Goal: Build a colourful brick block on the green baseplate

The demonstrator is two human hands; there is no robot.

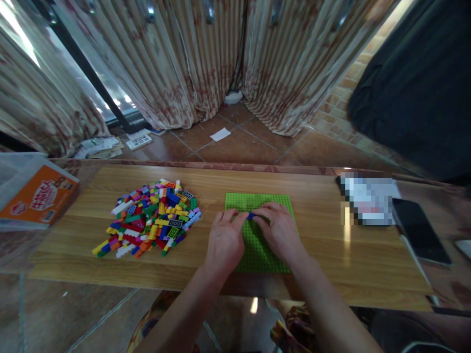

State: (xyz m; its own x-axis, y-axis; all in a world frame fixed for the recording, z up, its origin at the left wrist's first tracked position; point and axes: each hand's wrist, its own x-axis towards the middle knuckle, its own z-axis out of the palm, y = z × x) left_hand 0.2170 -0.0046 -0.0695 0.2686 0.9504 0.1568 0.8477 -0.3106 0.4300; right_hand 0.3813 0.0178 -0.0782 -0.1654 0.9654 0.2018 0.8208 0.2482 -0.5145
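A small blue building brick sits over the upper part of a green studded baseplate. My left hand pinches the brick from the left with thumb and fingertips. From the right, my right hand closes its fingertips on the same brick. Both hands rest low over the plate and cover much of its upper half. Whether the brick is pressed onto the studs I cannot tell. Left of the plate lies a loose pile of coloured building bricks.
The wooden table carries all this. At its right lie a dark phone and a blurred-out item. A bag with an orange label stands at the left end. Curtains hang behind, with papers on the floor.
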